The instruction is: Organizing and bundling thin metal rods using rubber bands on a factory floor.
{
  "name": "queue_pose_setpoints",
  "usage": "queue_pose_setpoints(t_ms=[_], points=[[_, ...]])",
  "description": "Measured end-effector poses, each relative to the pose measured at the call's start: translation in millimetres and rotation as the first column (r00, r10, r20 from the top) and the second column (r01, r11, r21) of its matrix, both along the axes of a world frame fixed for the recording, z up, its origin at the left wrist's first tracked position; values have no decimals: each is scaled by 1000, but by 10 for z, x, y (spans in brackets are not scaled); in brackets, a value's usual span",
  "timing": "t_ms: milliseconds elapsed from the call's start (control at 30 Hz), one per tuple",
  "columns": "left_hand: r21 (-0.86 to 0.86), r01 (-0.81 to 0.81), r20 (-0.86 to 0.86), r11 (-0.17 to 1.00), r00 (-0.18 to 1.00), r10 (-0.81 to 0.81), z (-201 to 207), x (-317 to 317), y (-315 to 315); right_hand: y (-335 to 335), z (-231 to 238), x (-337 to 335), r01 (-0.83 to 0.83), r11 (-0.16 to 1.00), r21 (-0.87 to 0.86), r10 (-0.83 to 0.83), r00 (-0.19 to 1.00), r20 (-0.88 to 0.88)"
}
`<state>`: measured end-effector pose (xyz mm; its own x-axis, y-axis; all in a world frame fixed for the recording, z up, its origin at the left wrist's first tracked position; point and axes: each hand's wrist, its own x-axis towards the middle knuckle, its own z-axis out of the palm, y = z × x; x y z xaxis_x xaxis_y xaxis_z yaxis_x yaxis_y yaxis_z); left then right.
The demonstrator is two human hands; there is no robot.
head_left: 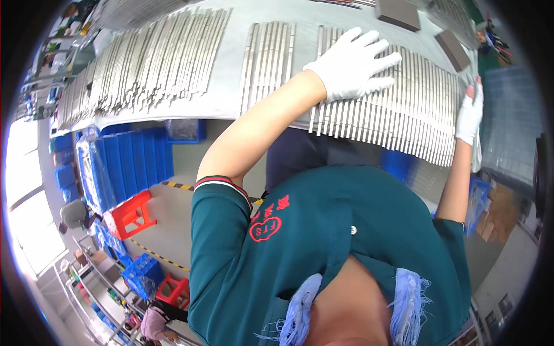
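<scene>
White-gloved and fingers spread, my left hand (353, 66) lies flat across a row of thin silver metal strips (404, 109) laid side by side on the light table. My right hand (470, 112), also gloved with some bare fingertips showing, is at the right end of this row by the table's side. Its fingers are stretched out, and I see nothing held in it. To the left are a narrower group of similar strips (268, 57) and a wide, uneven-ended spread of them (156, 60). The strips under my left palm are hidden.
Two dark grey-brown blocks (398, 14) (453, 51) lie at the table's far right. Blue crates (138, 155) and a red plastic stool (131, 214) stand on the floor at left. A person in pink (154, 324) is at the lower left.
</scene>
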<state>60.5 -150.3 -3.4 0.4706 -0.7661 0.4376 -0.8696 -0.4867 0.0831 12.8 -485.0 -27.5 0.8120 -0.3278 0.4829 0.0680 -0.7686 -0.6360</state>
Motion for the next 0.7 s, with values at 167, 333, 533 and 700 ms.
queue_pose_setpoints(t_ms=[167, 333, 533, 700], points=[[72, 61, -13, 996, 998, -60, -36, -19, -167, -60, -4, -43, 19, 996, -89, -13, 998, 66], [143, 55, -4, 988, 998, -56, 2, 38, 188, -41, 28, -90, 9, 1000, 1, -9, 997, 82], [171, 47, -17, 984, 999, -45, 177, -14, -69, -34, 21, -82, -8, 999, -47, 12, 996, 90], [14, 227, -82, 974, 971, -225, 121, -246, -826, 25, 53, -64, -24, 1000, -16, 25, 997, 73]])
